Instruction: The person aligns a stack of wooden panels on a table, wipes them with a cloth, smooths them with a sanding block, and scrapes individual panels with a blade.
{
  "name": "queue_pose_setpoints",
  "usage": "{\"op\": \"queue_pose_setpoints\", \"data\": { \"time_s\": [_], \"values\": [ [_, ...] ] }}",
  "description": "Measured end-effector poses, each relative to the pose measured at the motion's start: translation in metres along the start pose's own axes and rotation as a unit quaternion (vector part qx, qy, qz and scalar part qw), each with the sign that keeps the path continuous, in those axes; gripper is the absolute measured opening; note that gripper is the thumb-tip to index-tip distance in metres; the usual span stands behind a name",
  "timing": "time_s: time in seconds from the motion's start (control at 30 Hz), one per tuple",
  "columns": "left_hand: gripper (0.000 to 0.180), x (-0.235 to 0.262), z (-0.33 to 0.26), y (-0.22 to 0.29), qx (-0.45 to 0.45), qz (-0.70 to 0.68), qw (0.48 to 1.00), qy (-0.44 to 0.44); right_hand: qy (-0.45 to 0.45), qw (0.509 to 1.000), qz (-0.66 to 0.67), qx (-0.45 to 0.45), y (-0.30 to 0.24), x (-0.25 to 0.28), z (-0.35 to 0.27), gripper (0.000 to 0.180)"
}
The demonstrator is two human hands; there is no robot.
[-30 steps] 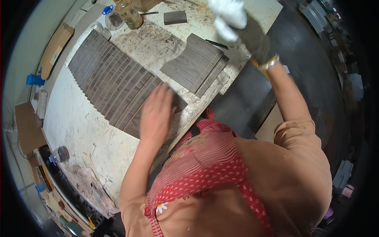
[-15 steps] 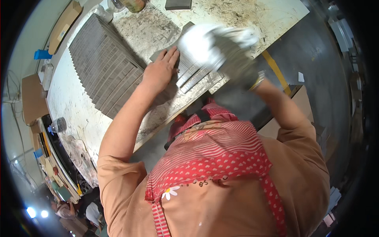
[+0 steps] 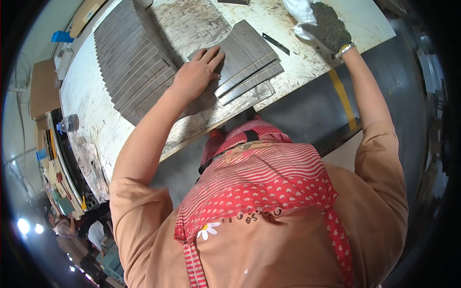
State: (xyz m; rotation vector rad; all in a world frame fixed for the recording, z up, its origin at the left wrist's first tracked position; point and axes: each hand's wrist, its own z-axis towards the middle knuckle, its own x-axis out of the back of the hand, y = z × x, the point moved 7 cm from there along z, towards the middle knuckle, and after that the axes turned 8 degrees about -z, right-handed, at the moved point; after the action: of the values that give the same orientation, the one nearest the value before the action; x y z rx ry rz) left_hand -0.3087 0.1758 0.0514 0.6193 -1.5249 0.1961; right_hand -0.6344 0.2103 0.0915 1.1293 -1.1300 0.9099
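Observation:
My left hand (image 3: 198,73) is bare and lies flat, fingers a little spread, on a small stack of grey, curved-edged flat pieces (image 3: 247,50). Several of these pieces are fanned toward the table's near edge. Farther right, my right hand (image 3: 329,30) wears a dark, grimy glove. Its fingers are closed on a bunched white cloth (image 3: 301,13), which rests at the tabletop. Between the stack and the cloth lies a slim black strip-like object (image 3: 276,43), its kind unclear. To the left of my left hand stands a large row of similar grey pieces (image 3: 134,62).
The white worktable (image 3: 307,65) is stained and scratched, its near edge running diagonally past my body. A clear plastic bottle (image 3: 70,123) is at the left, with a blue object (image 3: 62,36) beyond. Yellow tape (image 3: 342,98) marks the floor at right. Other people work at lower left.
My right hand has carried the white cloth from over the small stack to the far right of the table. That uncovers the stack and the black strip. My left hand stays on the pieces.

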Motion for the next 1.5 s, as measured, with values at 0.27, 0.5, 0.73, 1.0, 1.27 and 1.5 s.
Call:
{"op": "queue_pose_setpoints", "data": {
  "time_s": [0.27, 0.5, 0.73, 1.0, 1.27, 1.5],
  "values": [
    [0.057, -0.01, -0.066, 0.05, 0.126, -0.203, 0.95, 0.2, -0.024, 0.902, 0.43, 0.029, -0.08, -0.04, -0.053, 0.041],
    [0.063, -0.035, -0.065, 0.05, 0.176, -0.189, 0.954, 0.154, 0.049, 0.907, 0.418, 0.021, -0.104, -0.054, -0.074, 0.043],
    [0.055, -0.037, -0.067, 0.044, 0.154, -0.193, 0.953, 0.172, 0.116, 0.895, 0.421, 0.088, -0.108, -0.032, -0.09, 0.033],
    [0.055, -0.04, -0.079, 0.047, 0.182, -0.22, 0.946, 0.155, 0.109, 0.909, 0.393, 0.088, -0.115, -0.041, -0.09, 0.036],
    [0.044, -0.054, -0.075, 0.051, 0.122, -0.239, 0.939, 0.216, 0.088, 0.883, 0.46, 0.041, -0.101, -0.07, -0.089, 0.031],
    [0.042, -0.051, -0.085, 0.041, 0.141, -0.155, 0.938, 0.278, 0.159, 0.91, 0.351, 0.154, -0.119, -0.057, -0.086, 0.021]
  ]
}}
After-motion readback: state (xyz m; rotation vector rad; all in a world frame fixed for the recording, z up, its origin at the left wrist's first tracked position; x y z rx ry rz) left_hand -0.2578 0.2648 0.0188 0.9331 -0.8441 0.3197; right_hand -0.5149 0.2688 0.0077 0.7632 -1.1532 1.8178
